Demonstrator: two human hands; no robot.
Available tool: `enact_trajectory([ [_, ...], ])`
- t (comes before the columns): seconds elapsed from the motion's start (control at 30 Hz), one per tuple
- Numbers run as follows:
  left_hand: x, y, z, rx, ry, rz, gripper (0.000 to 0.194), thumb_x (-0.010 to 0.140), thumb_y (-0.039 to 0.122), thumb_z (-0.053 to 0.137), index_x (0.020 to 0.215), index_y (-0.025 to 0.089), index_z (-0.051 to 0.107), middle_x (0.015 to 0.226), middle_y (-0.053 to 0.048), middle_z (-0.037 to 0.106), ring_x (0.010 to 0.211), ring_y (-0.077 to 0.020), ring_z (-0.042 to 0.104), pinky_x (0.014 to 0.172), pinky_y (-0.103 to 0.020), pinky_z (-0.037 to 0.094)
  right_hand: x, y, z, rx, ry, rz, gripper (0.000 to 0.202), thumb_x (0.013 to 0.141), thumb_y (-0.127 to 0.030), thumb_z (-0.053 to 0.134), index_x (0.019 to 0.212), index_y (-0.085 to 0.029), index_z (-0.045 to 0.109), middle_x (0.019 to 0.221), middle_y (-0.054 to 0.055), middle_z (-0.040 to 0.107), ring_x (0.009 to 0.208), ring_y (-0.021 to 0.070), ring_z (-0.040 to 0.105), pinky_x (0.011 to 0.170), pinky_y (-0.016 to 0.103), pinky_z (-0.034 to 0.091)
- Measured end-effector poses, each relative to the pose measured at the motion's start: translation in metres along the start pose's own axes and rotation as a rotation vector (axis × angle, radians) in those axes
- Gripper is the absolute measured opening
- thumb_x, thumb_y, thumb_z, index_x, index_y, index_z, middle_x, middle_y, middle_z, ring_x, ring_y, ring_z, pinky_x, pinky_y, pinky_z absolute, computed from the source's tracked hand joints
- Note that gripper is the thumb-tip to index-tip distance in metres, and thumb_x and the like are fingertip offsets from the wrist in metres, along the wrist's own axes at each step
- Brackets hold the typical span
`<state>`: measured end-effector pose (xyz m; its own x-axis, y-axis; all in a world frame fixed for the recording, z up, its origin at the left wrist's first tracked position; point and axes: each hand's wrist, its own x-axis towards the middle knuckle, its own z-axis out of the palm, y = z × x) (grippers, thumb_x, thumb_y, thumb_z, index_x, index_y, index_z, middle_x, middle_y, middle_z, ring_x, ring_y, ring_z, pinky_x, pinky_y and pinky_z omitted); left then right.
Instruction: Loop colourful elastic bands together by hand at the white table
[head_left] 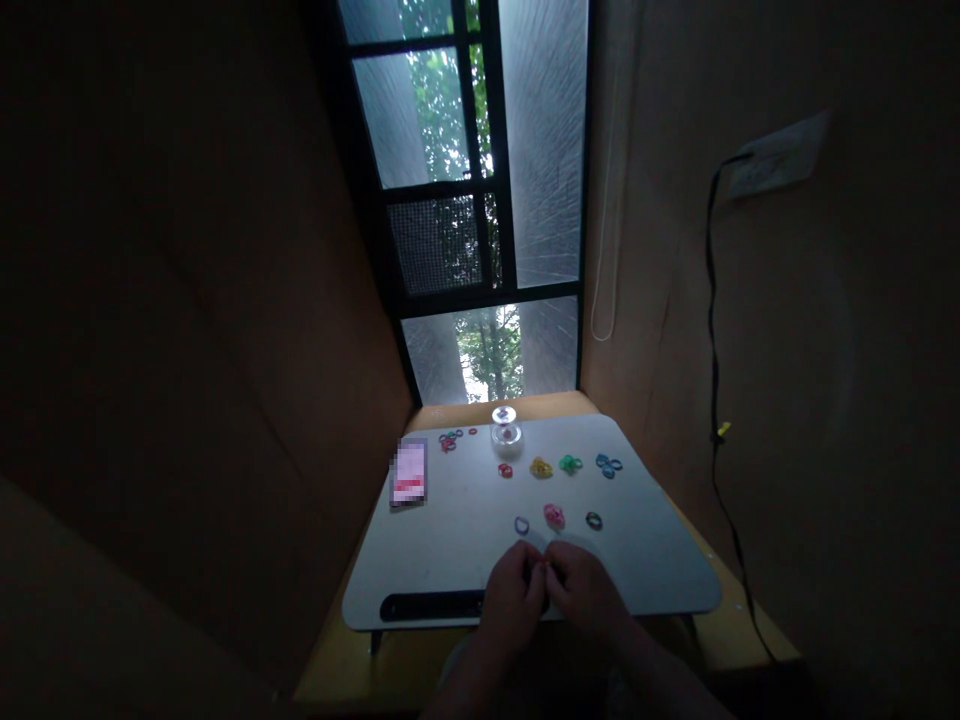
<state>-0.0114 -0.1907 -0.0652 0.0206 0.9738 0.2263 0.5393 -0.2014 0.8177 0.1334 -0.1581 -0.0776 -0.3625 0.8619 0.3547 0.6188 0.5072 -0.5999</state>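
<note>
My left hand and my right hand meet above the near edge of a white lap table, fingertips pinched together. A tiny orange speck shows between them; its kind is too small to tell. Just beyond lie a purple ring-shaped band, a cluster of pink bands and a dark band. Farther back, in a row, are red bands, yellow bands, green bands and blue bands.
A clear round container stands at the table's back. Mixed bands lie at the back left, near a blurred-out phone-like rectangle. A black slotted strip runs along the front edge. A black cable hangs down the right wall.
</note>
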Motion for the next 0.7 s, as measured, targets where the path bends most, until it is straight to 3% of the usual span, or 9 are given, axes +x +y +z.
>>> enact_trajectory([
  [0.7, 0.0001, -0.0067, 0.0014, 0.014, -0.001, 0.024, 0.014, 0.092, 0.025, 0.047, 0.082, 0.02, 0.055, 0.079, -0.001, 0.06, 0.074, -0.0164, 0.054, 0.068, -0.027, 0.038, -0.0002, -0.0005, -0.0014, -0.006, -0.026, -0.005, 0.015, 0.084, -0.02, 0.047, 0.069, -0.021, 0.05, 0.068, -0.001, 0.056, 0.064, 0.015, 0.05, 0.061, 0.026, 0.031],
])
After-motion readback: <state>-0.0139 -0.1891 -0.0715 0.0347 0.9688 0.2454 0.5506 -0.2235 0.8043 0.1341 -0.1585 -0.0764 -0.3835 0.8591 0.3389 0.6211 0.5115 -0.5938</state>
